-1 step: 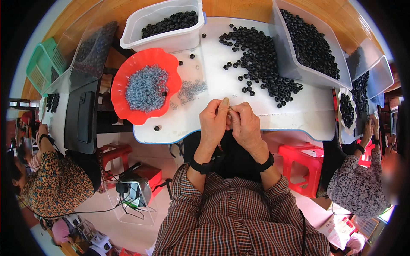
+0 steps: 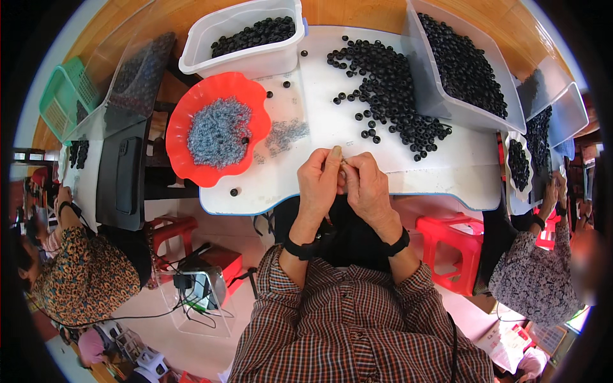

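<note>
My left hand [image 2: 321,179] and my right hand [image 2: 368,185] meet over the table's near edge, fingertips pressed together. Whatever small thing they pinch is too hidden to name. Just beyond them, small round black pieces with centre holes [image 2: 389,83] lie in a loose heap on the white tabletop [image 2: 325,127]. To the left stands a red scalloped bowl [image 2: 179,150] of small clear bluish pieces [image 2: 220,131], with one black piece among them. More clear pieces [image 2: 287,134] are scattered beside the bowl.
A white tub [image 2: 262,60] of black pieces stands at the back left, a translucent bin [image 2: 447,105] of them at the right. A few stray black pieces lie near the bowl. Red stools [image 2: 453,249] stand below; co-workers [image 2: 539,268] sit on both sides.
</note>
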`<state>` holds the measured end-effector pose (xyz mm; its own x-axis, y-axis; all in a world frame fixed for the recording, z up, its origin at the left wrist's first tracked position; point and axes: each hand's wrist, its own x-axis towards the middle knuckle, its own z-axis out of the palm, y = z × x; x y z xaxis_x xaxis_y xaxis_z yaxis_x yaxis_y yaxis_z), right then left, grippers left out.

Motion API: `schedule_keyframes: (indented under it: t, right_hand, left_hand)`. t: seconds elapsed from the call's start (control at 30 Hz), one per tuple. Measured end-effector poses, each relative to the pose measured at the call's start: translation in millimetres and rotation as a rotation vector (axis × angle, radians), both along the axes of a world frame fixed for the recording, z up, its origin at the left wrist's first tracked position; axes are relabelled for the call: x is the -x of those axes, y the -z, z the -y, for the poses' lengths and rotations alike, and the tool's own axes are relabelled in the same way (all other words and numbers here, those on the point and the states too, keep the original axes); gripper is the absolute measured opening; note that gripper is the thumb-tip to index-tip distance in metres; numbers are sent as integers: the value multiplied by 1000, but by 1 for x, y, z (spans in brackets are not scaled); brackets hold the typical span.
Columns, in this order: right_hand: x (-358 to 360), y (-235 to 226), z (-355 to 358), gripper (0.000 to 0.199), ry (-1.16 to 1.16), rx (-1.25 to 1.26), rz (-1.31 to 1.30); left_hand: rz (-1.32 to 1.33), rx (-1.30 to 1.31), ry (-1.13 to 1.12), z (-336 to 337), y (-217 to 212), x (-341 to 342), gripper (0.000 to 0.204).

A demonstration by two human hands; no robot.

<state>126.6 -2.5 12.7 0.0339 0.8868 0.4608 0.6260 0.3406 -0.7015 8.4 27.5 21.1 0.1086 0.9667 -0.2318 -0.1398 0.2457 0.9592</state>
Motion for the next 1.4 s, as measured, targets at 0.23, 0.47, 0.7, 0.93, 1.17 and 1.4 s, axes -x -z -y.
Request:
schedule_keyframes:
  t: [0.23,0.47,0.7,0.93,1.17,1.4]
  right_hand:
    - [-3,0,-1,15,5,-18,-60]
    - [-9,-5,-8,16,16,-138,74]
    - [-9,5,-5,14,83,-61,-189]
    - [-10,0,-5,10,57,-11,-174]
    - [-17,-4,-2,10,9,145,-433]
    - [-12,-4,-2,7,26,106,-426]
  left_hand:
    - [-47,36,25,-3,-4,-2,34]
    - [-165,-55,-3,-9,-5,-10,38]
    - [-135,-13,26,-8,-4,-14,34]
    - [-17,-12,72,-8,5,-5,28]
    - [-7,-16,106,-6,3,-6,23]
    - [36,-98,114,-3,5,-6,23]
